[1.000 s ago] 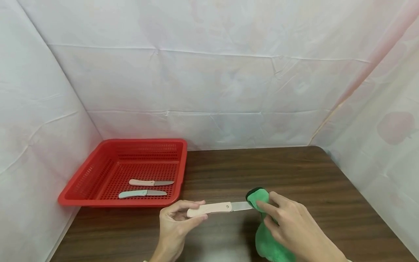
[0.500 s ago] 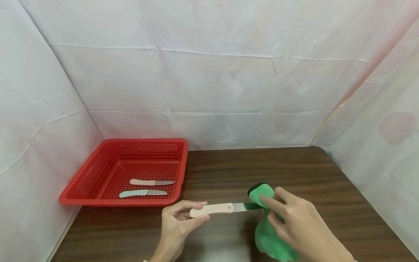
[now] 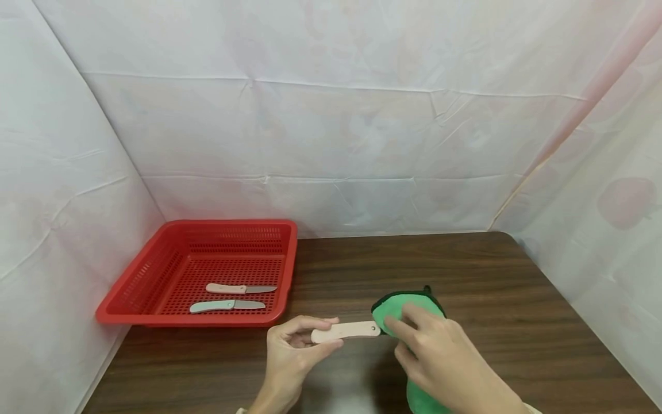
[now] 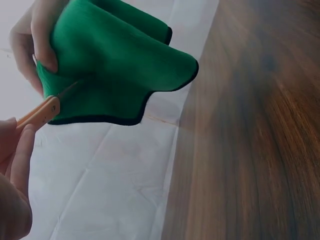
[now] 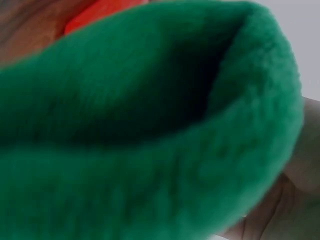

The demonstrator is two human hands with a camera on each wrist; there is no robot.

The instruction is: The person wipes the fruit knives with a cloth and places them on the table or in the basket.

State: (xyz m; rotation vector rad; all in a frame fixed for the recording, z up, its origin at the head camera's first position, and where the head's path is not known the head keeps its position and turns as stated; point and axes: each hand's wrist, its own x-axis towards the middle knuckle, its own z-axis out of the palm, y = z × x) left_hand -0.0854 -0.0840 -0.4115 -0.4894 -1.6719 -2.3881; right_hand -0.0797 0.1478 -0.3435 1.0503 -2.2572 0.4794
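My left hand (image 3: pixel 292 356) pinches the pale pink handle of a folding knife (image 3: pixel 351 330), held level above the table with its blade side to the right. A green cloth (image 3: pixel 395 307) with a black edge is folded over the blade in my right hand (image 3: pixel 434 351), which grips it close to the handle's end. In the head view the cloth hides the blade. The left wrist view shows a sliver of the blade (image 4: pixel 69 90) against the green cloth (image 4: pixel 115 65). Cloth fills most of the right wrist view, so the fingers there are largely covered.
At the left stands a red plastic basket (image 3: pixel 287 270). Inside lie two more unfolded knives, a pink-handled knife (image 3: pixel 227 288) and a light-blue-handled knife (image 3: pixel 213 306). Both rest on the brown wooden table (image 3: pixel 481 270) by way of the basket. White sheeting (image 3: pixel 331 132) surrounds the table's back and sides.
The cloth and right hand first moved slightly right, baring more blade, then slid left along it to the handle. The left hand and knife have shifted a little to the right.
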